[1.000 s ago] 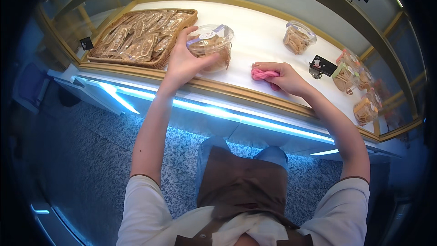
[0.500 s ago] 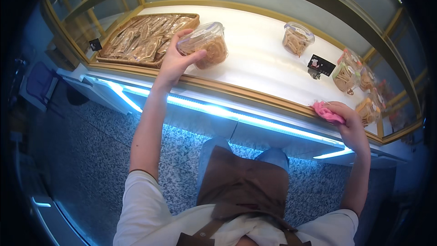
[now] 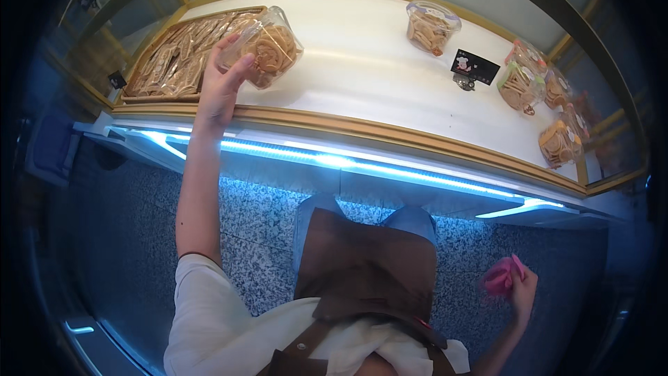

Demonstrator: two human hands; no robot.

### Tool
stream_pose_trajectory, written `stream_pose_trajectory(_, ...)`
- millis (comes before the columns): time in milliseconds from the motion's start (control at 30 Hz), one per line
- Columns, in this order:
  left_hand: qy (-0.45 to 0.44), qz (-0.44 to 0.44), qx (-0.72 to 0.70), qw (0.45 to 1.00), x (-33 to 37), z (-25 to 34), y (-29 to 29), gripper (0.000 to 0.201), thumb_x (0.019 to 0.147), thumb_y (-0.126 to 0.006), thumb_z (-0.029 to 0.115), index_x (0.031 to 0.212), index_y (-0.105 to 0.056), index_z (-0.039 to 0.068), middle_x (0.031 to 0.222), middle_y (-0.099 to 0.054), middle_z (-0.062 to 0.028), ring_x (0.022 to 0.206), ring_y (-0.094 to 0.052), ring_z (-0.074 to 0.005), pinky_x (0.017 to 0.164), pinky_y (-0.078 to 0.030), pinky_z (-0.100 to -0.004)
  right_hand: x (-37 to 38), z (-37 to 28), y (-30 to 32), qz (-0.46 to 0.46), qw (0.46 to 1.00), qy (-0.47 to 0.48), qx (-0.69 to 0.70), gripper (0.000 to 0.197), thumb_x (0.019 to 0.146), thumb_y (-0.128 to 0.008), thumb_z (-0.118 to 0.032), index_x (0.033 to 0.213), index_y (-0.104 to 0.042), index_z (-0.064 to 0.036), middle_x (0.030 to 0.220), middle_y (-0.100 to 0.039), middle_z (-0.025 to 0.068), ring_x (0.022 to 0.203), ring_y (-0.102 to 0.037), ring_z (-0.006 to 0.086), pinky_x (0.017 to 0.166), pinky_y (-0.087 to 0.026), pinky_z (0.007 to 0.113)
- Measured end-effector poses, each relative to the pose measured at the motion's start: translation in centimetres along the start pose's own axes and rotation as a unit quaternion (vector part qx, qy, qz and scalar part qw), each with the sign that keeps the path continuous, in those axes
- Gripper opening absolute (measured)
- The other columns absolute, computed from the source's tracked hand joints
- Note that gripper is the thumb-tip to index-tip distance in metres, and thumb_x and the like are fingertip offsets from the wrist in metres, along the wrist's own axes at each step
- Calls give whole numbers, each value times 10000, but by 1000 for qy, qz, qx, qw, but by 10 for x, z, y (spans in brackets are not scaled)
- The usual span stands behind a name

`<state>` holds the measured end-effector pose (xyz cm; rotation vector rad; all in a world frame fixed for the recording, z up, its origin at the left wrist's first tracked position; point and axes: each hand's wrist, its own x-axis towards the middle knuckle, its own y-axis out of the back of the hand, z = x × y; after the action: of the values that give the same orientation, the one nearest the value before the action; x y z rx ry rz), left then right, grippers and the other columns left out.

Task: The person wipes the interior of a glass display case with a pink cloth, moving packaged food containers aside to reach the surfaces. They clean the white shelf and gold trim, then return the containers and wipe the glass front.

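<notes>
My left hand (image 3: 223,83) grips a clear plastic tub of cookies (image 3: 271,52), tilted and lifted above the white shelf (image 3: 348,63), next to a wicker tray (image 3: 132,98). Its thumb presses the near side of the tub, while the other fingers are partly hidden behind it. Down at the lower right, my right hand (image 3: 523,292) is closed on a pink cloth (image 3: 502,277), bunched up and hanging over the floor, outside the display case.
Packaged pastries (image 3: 170,63) fill the wicker tray. A cookie tub (image 3: 431,28) stands at the back, near a small black sign (image 3: 473,69). Several cookie tubs (image 3: 520,87) crowd the right end. A wooden front rail (image 3: 390,138) edges the shelf.
My right hand has drawn the pink cloth off the front rail and down toward my body. My left hand has turned the cookie tub, its bottom now facing me more. The view has shifted slightly.
</notes>
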<state>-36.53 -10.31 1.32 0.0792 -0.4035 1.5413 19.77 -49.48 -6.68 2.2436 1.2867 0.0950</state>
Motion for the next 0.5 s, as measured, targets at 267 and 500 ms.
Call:
stream_pose_trajectory(267,-19,-15,32,999,2,-8,5,670,898,-753,170,1449,-392,46,1336,-548,-136,1228,-559,-219,1063,-451,-369,67,-207,-26,63,953,252,158,378,1053,-542,-202,1366,-579,7,815,-627,-15,672,-547,31,587,-419,172)
stream_pose_trajectory(500,-90,19,8,996,-2,-3,2,690,876,-776,185,1423,-381,41,1318,-527,-136,1245,-533,-224,1066,-449,-378,131,-285,-110,-98,938,307,127,274,1034,-585,-275,1150,-699,-54,697,-558,-51,556,-487,16,431,-328,179)
